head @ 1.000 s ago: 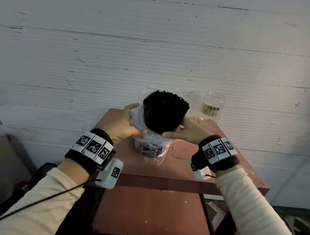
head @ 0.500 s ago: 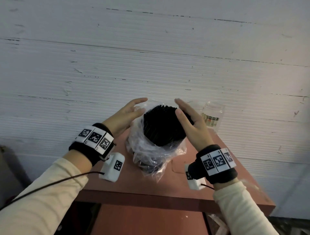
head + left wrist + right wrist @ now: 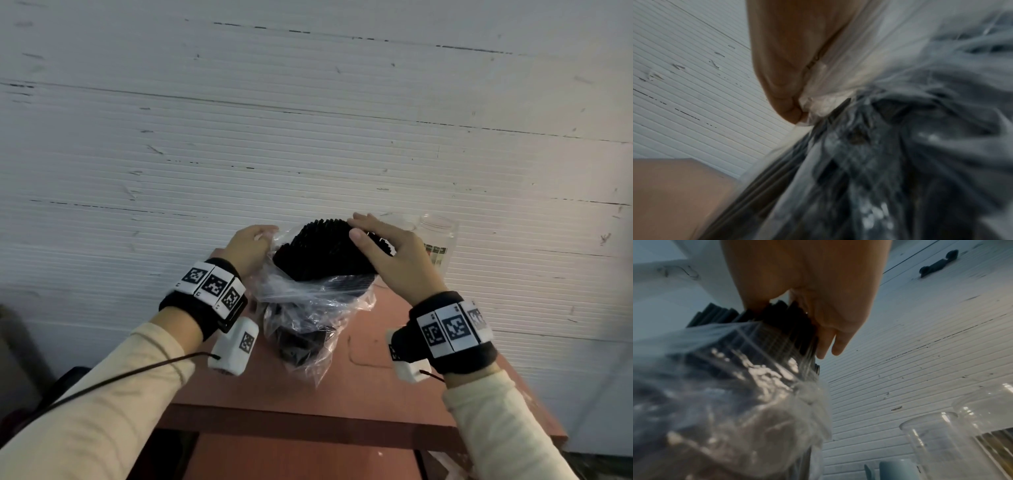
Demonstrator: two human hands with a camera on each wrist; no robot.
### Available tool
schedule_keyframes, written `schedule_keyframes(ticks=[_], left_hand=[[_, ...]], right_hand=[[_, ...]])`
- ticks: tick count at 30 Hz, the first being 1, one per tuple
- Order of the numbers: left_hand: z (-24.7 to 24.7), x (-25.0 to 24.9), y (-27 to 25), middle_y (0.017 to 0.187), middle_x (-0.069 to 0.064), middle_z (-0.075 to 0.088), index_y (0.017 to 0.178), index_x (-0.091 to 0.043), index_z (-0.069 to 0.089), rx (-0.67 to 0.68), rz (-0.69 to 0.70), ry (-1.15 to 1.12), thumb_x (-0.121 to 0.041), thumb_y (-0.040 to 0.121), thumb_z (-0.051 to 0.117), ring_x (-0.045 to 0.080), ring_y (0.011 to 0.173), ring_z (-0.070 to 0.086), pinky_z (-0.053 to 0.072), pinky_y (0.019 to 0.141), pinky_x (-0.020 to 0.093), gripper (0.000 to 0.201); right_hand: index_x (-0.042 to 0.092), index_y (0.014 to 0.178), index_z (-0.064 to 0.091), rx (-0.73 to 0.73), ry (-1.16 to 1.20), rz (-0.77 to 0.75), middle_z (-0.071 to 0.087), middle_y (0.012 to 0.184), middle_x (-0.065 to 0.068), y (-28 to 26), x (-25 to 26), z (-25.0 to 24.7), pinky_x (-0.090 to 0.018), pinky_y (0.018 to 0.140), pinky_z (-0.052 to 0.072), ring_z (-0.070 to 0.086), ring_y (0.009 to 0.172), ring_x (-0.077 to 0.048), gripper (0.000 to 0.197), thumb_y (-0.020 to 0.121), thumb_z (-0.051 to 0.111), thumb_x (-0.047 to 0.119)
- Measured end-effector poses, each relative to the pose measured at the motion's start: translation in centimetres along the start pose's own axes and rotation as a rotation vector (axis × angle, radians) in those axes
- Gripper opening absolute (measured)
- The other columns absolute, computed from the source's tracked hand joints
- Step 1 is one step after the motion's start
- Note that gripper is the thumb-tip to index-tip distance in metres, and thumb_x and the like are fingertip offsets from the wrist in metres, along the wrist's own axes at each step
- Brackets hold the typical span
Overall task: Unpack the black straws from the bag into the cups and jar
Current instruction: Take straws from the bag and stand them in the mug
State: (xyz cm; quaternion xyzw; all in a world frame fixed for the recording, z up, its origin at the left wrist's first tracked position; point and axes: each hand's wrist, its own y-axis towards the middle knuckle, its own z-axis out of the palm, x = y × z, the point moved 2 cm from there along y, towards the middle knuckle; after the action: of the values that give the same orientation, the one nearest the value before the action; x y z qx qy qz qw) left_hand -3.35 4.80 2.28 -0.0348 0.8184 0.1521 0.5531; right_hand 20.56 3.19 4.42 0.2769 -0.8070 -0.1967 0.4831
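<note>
Black straws point(image 3: 322, 253) upright in bag point(image 3: 308, 308), tops tipped leftward

- No word, brand or number can be read anywhere.
- Black-and-white square coded markers are carried on the white panels of the black band on the left wrist point(image 3: 212, 286) and of the black band on the right wrist point(image 3: 452, 329).
- A striped label is borne on the clear glass jar point(image 3: 440, 236) at far right; its print is too blurred to be made out.

One bag point(image 3: 308, 308) — one jar point(image 3: 436, 240), two cups point(image 3: 931, 439), two hands point(image 3: 394, 253).
</note>
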Motion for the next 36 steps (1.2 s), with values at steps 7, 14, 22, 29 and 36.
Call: schedule_keyframes(ticks=[7, 14, 22, 29, 36], left_hand=[[0.0, 0.7, -1.5, 0.081, -0.006, 0.047, 0.126, -0.03, 0.048, -0.01, -0.004, -0.045, -0.03, 0.102, 0.041, 0.012, 0.067, 0.047, 0.046, 0.071, 0.032, 0.025], [0.1, 1.4, -6.1, 0.14, 0.004, 0.04, 0.144, -0.041, 0.026, 0.056, -0.052, -0.237, -0.028, 0.095, 0.049, 0.023, 0.13, 0.043, 0.037, 0.105, 0.039, 0.056], [1.2, 2.3, -8.2, 0.121, 0.013, 0.061, 0.11, -0.052, 0.03, -0.044, -0.03, -0.252, -0.027, 0.094, 0.06, 0.021, 0.095, 0.066, 0.052, 0.093, 0.045, 0.042], [2.8, 2.0, -10.1, 0.142, -0.003, 0.031, 0.15, -0.041, 0.003, 0.225, -0.061, -0.278, -0.017, 0.1, 0.048, 0.018, 0.128, 0.041, 0.027, 0.113, 0.042, 0.072], [3.3, 1.6, -8.9, 0.116, 0.012, 0.061, 0.132, -0.037, 0.031, 0.046, 0.0, -0.328, -0.003, 0.092, 0.06, 0.015, 0.089, 0.067, 0.057, 0.084, 0.037, 0.06]], right_hand=[[0.029, 0.129, 0.06, 0.1, -0.145, -0.099, 0.053, 0.138, 0.012, -0.7, 0.7, 1.2, -0.018, 0.11, 0.025, 0.037, 0.136, -0.001, 0.058, 0.083, 0.052, 0.064], [0.034, 0.135, 0.053, 0.17, -0.195, -0.064, 0.047, 0.143, 0.012, -1.0, 1.2, 0.9, -0.024, 0.11, 0.027, 0.038, 0.134, -0.002, 0.075, 0.072, 0.055, 0.075], [0.029, 0.135, 0.054, 0.061, -0.339, -0.046, 0.05, 0.143, 0.008, -1.2, 1.0, 1.2, -0.034, 0.118, 0.02, 0.029, 0.141, -0.01, 0.056, 0.089, 0.048, 0.061], [0.03, 0.139, 0.049, 0.003, -0.335, -0.117, 0.051, 0.141, 0.008, -1.8, 0.6, 0.6, -0.033, 0.113, 0.034, 0.043, 0.133, -0.009, 0.043, 0.099, 0.046, 0.044], [0.04, 0.135, 0.05, 0.127, -0.343, -0.117, 0.046, 0.145, 0.011, -1.8, 1.8, 1.1, -0.035, 0.115, 0.027, 0.037, 0.136, -0.01, 0.066, 0.081, 0.04, 0.076]])
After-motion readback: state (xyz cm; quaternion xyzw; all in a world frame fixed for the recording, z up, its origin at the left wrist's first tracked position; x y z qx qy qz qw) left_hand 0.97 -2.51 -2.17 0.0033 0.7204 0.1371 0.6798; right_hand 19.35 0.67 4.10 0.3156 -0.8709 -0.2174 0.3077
